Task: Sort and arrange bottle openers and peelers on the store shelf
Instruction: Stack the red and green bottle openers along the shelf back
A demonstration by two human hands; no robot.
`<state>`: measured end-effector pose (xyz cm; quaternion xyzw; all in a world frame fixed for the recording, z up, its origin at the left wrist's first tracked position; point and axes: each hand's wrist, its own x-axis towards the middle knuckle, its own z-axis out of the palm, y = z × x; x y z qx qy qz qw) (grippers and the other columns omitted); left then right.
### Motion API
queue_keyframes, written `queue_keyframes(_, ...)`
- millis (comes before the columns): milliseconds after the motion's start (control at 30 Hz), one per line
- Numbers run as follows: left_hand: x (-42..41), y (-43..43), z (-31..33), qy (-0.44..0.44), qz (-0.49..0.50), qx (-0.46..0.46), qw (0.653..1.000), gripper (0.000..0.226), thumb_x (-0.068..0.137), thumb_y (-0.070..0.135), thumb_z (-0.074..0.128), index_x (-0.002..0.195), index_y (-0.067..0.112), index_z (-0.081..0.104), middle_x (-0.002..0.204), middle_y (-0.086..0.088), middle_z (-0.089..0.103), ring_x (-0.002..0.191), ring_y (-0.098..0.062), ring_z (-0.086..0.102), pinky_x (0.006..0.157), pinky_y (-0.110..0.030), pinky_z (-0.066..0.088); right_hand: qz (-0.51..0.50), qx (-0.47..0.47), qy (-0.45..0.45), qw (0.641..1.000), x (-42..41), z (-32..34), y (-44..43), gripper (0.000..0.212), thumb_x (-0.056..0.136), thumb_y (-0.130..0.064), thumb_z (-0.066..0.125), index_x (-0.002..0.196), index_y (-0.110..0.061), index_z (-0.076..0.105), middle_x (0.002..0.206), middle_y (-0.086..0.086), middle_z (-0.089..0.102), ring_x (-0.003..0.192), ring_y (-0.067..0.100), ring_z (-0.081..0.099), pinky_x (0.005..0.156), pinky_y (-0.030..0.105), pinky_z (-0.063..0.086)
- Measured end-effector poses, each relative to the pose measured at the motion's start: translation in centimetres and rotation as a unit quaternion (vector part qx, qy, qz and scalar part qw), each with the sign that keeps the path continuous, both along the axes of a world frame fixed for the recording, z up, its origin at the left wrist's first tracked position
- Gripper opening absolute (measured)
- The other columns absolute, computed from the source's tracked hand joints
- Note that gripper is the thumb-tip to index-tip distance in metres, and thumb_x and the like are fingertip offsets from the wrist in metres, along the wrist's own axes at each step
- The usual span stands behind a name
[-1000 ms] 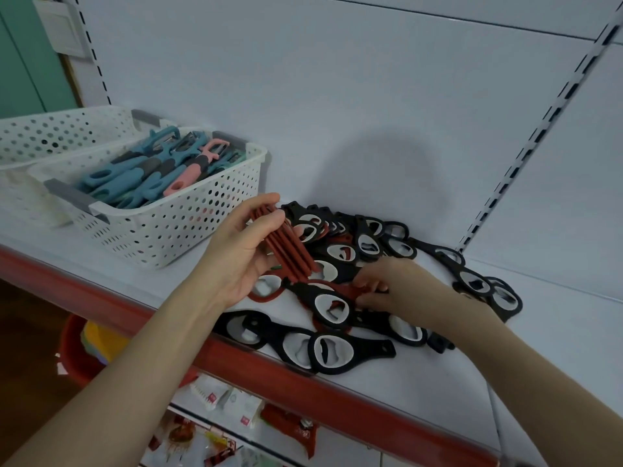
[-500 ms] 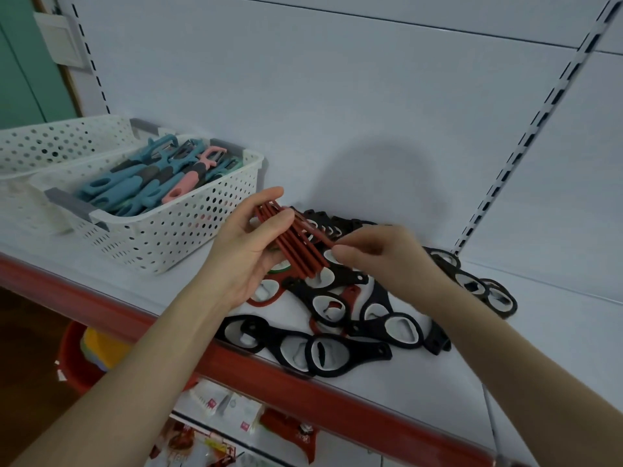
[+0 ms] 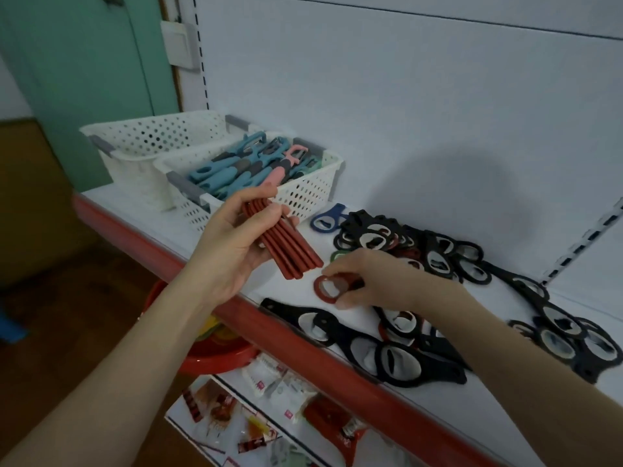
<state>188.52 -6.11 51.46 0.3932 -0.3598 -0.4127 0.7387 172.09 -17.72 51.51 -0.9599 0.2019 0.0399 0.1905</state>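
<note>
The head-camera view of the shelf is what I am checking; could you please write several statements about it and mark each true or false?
1. The left hand grips a stack of flat red rubber bottle openers. True.
2. The right hand hangs empty. False: the right hand pinches a single red ring-headed bottle opener.
3. The white perforated plastic basket nearest the hands holds blue and pink peelers. True.
4. The blue bottle opener lies inside that basket. False: the blue bottle opener lies on the white shelf beside it.
5. Most loose openers on the shelf are green. False: most are black bottle openers.
</note>
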Motion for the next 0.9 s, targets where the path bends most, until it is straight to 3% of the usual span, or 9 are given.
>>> queue_keyframes(67,0.1,0.4,-0.1,0.006,0.015,0.021,1.000,0.025,0.075,0.013,0.059,0.101,0.013,0.057,0.118,-0.008,0.059,0.091,-0.020,0.068,0.072,-0.034,0.056,0.012,-0.004,-0.004,1.000,0.5,-0.1,-0.6,0.029,0.076,-0.019,0.073,0.069,-0.036,0.050,0.069,-0.016,0.045,0.066,-0.001,0.043,0.065,0.020,0.033)
queue_keyframes(133,-0.1,0.6,-0.1,-0.003,0.027,0.036,0.999,0.027,0.072,0.015,0.061,0.099,0.015,0.058,0.107,-0.010,0.061,0.089,-0.019,0.068,0.070,-0.032,0.057,-0.005,0.000,-0.036,0.999,0.6,-0.5,-0.8,0.014,0.077,-0.022,0.073,0.076,-0.028,0.060,0.076,-0.015,0.052,0.073,0.005,0.050,0.070,0.023,0.039)
queue_keyframes(200,-0.2,0.7,-0.1,-0.022,0.031,0.048,0.998,0.028,0.070,0.016,0.062,0.098,0.016,0.059,0.107,-0.012,0.061,0.092,-0.020,0.068,0.072,-0.035,0.058,-0.057,0.016,-0.132,0.990,0.5,-0.6,-0.7,0.017,0.080,-0.022,0.071,0.095,-0.015,0.068,0.086,-0.010,0.058,0.078,0.004,0.054,0.072,0.012,0.040)
queue_keyframes(300,-0.4,0.6,-0.2,-0.053,0.039,0.062,0.996,0.032,0.068,0.016,0.064,0.099,0.018,0.060,0.112,-0.017,0.058,0.101,-0.028,0.064,0.079,-0.043,0.056,-0.162,0.161,-0.328,0.917,0.1,0.5,-0.2,0.011,0.083,-0.017,0.067,0.093,-0.021,0.067,0.087,-0.007,0.066,0.076,-0.002,0.063,0.073,0.011,0.048)
queue_keyframes(400,-1.2,-0.2,0.0,-0.083,0.040,0.059,0.994,0.033,0.066,0.017,0.066,0.099,0.021,0.061,0.103,-0.011,0.059,0.102,-0.031,0.062,0.078,-0.044,0.056,-0.211,0.326,-0.370,0.844,0.5,1.8,0.7,0.010,0.085,-0.019,0.063,0.093,-0.024,0.065,0.082,-0.007,0.070,0.080,0.009,0.068,0.074,0.028,0.057)
queue_keyframes(600,-2.9,-2.0,0.7,-0.093,0.021,0.039,0.995,0.041,0.067,0.016,0.066,0.106,0.027,0.059,0.086,0.003,0.058,0.072,-0.003,0.065,0.065,-0.025,0.056,-0.196,0.326,-0.361,0.851,0.5,3.1,2.4,0.018,0.091,-0.025,0.055,0.088,-0.015,0.070,0.085,0.003,0.071,0.087,0.019,0.069,0.078,0.035,0.057)
queue_keyframes(733,-3.6,-2.9,0.2,-0.039,-0.042,0.026,0.998,0.041,0.066,0.017,0.063,0.106,0.024,0.059,0.083,0.002,0.059,0.072,-0.006,0.065,0.066,-0.027,0.056,-0.167,0.279,-0.303,0.896,-1.3,3.6,2.2,0.023,0.095,-0.023,0.048,0.107,-0.017,0.067,0.103,0.007,0.069,0.100,0.020,0.065,0.092,0.036,0.052)
queue_keyframes(833,-4.6,-3.6,0.0,-0.039,-0.071,0.017,0.997,0.031,0.068,0.015,0.062,0.099,0.019,0.061,0.081,0.001,0.057,0.069,-0.006,0.063,0.064,-0.029,0.057,-0.165,0.229,-0.306,0.909,-2.6,3.7,1.8,0.022,0.093,-0.010,0.052,0.105,-0.021,0.066,0.095,-0.002,0.068,0.093,0.012,0.064,0.089,0.032,0.053)
queue_keyframes(900,-5.3,-4.1,0.1,-0.051,-0.088,0.018,0.995,0.029,0.068,0.015,0.063,0.097,0.016,0.061,0.082,0.000,0.057,0.070,-0.007,0.064,0.062,-0.029,0.056,-0.187,0.246,-0.306,0.901,-3.8,3.8,1.5,0.021,0.092,-0.008,0.053,0.104,-0.019,0.066,0.096,-0.001,0.068,0.088,0.005,0.064,0.080,0.019,0.053)
